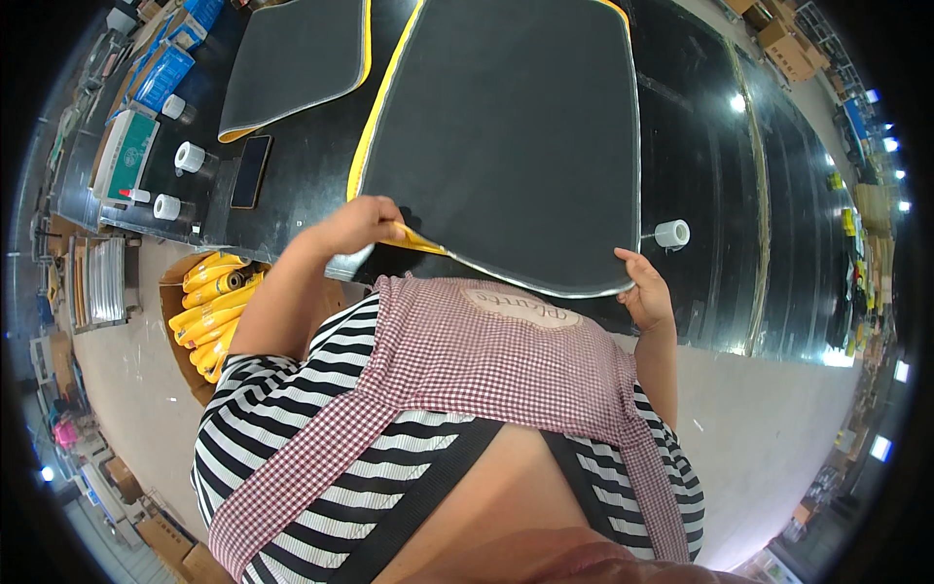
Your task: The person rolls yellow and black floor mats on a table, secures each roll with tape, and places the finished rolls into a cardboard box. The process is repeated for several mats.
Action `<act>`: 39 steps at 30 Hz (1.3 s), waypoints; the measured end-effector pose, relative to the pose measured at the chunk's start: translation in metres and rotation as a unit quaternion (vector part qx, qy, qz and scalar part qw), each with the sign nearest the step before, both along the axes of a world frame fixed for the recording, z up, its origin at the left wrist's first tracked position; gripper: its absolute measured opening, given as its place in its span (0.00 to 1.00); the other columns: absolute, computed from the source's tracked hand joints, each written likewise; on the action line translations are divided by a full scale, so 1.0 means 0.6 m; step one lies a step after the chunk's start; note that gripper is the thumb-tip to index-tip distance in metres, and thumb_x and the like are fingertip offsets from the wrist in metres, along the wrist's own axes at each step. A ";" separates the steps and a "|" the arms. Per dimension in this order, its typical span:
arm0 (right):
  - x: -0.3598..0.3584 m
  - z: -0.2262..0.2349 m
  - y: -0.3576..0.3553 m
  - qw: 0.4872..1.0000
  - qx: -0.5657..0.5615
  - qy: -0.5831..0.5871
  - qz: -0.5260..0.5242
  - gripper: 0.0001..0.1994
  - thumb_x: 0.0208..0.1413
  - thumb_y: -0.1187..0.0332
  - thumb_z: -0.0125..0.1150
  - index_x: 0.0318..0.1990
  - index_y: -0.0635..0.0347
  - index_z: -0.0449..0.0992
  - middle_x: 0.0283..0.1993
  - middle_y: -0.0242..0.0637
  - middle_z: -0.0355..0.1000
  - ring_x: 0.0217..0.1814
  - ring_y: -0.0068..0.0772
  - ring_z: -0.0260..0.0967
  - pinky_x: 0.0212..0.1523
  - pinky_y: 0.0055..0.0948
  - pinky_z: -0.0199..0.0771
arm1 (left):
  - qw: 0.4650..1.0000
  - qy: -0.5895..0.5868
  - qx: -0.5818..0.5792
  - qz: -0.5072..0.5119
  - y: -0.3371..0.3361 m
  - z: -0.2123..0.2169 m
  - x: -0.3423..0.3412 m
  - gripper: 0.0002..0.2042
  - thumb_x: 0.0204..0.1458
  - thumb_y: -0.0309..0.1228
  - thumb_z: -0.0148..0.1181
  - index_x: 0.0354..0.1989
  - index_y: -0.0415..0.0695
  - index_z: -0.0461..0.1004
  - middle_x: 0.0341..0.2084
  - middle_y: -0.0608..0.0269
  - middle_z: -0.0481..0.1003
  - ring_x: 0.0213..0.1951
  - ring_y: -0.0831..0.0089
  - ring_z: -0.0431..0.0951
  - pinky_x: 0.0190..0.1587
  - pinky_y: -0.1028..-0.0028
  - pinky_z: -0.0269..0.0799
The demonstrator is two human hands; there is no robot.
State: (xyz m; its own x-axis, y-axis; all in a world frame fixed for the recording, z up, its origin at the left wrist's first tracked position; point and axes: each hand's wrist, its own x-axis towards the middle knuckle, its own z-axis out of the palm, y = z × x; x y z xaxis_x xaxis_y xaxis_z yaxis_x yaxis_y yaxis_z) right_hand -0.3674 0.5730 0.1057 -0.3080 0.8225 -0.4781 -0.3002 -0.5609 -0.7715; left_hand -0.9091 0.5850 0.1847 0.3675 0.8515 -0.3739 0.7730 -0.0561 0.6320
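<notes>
A large black mat (506, 136) with a pale edge and a yellow underside lies on the black table (691, 156) in front of me. My left hand (352, 226) is closed on its near left corner, which is lifted and turned so that the yellow side shows. At the near right corner, my right hand (647, 292) pinches the edge between thumb and fingers. The mat's near edge sags in a curve between my hands, close to my checked apron (486, 360).
Another black mat (297, 63) lies at the far left, with a phone (251, 172) nearer me. White rolls (190, 157) and a green-and-white box (126, 156) stand left; one white roll (671, 234) sits right. Yellow rolled pieces (209, 311) fill a cardboard box below the table.
</notes>
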 end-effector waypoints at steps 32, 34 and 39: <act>-0.215 -0.002 -0.006 0.573 0.595 -0.553 0.108 0.18 0.57 0.68 0.67 0.56 0.54 0.82 0.50 0.35 0.76 0.52 0.41 0.70 0.56 0.43 0.65 | 0.899 0.074 0.431 -0.026 -0.059 -0.110 0.140 0.19 0.55 0.30 0.66 0.57 0.47 0.79 0.48 0.61 0.76 0.52 0.62 0.74 0.59 0.60 0.69; -0.215 -0.004 -0.014 0.580 0.597 -0.546 0.093 0.17 0.56 0.68 0.68 0.54 0.54 0.83 0.48 0.35 0.77 0.50 0.40 0.71 0.54 0.42 0.66 | 0.898 0.068 0.434 -0.019 -0.066 -0.113 0.142 0.18 0.54 0.29 0.68 0.55 0.47 0.80 0.46 0.62 0.76 0.51 0.62 0.74 0.57 0.61 0.70; -0.213 0.004 -0.021 0.612 0.591 -0.515 0.102 0.13 0.54 0.69 0.70 0.48 0.54 0.86 0.43 0.35 0.76 0.46 0.37 0.71 0.50 0.39 0.68 | 0.918 0.053 0.392 -0.018 -0.084 -0.113 0.137 0.17 0.55 0.29 0.63 0.55 0.49 0.81 0.44 0.64 0.75 0.49 0.64 0.74 0.56 0.61 0.70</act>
